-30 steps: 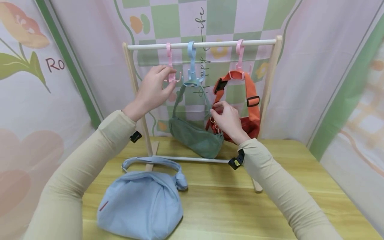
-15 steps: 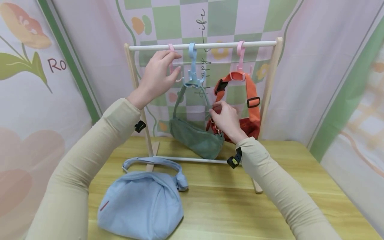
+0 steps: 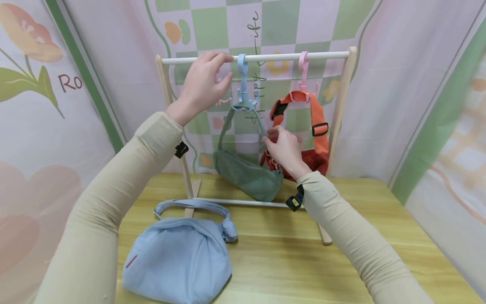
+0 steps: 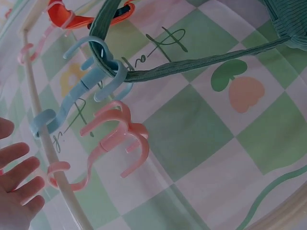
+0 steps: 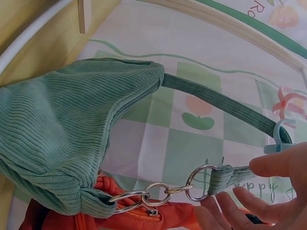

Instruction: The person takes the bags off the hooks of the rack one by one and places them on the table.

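Observation:
A green corduroy shoulder bag [image 3: 247, 175] hangs tilted from a blue multi-prong hook [image 3: 242, 84] on the rack's white bar. My right hand [image 3: 285, 150] pinches the bag's strap [image 5: 232, 176] just above its metal ring chain [image 5: 156, 192], thumb on one side and fingers on the other. My left hand [image 3: 205, 80] is up at the bar, fingers spread and holding nothing. In the left wrist view it is beside a pink hook [image 4: 117, 132] with bare prongs; in the head view the hand mostly hides that hook.
An orange-red bag [image 3: 317, 158] hangs by its strap from another pink hook [image 3: 303, 71] at the right. The light blue bag [image 3: 178, 257] lies on the wooden table [image 3: 288, 270] at front left. The wooden rack post [image 3: 339, 109] stands at the right.
My left hand has risen from the pink hook's prongs to the bar, its fingers spreading. My right hand stays at the strap, shifted very slightly left.

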{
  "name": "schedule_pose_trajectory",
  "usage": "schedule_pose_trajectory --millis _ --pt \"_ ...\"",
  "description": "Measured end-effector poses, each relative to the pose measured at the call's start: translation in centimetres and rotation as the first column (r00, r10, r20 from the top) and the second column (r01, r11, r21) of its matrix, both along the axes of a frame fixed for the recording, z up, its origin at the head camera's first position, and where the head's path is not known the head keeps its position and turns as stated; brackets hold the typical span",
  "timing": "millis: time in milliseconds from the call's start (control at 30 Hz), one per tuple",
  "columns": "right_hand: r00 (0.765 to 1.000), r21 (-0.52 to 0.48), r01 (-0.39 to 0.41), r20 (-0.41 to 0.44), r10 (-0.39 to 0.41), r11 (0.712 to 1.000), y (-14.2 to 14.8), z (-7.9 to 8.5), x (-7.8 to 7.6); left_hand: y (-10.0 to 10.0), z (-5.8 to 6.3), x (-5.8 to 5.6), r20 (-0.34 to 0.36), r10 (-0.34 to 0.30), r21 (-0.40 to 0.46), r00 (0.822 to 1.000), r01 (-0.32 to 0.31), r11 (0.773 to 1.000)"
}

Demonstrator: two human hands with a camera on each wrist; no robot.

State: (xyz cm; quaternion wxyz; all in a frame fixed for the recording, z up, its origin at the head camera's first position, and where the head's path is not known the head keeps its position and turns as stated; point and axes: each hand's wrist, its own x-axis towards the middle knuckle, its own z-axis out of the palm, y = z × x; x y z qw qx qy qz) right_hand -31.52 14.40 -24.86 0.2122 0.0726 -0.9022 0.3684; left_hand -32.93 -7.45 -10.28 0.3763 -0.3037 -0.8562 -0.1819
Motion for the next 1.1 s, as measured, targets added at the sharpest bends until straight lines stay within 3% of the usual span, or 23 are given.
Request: schedule_pose_trajectory --millis 433,1100 --pt "1.0 0.015 0.001 0.009 -0.001 1.0 -0.5 0.5 0.0 0.6 1.7 -0.5 0.115 0.05 -0.104 0.992 -0.038 0.994" --pt "0.998 0.029 -0.012 0.058 0.011 1.0 -0.7 1.3 -0.2 0.4 3.1 -2.0 0.184 -0.026 -0.188 0.983 0.061 0.98"
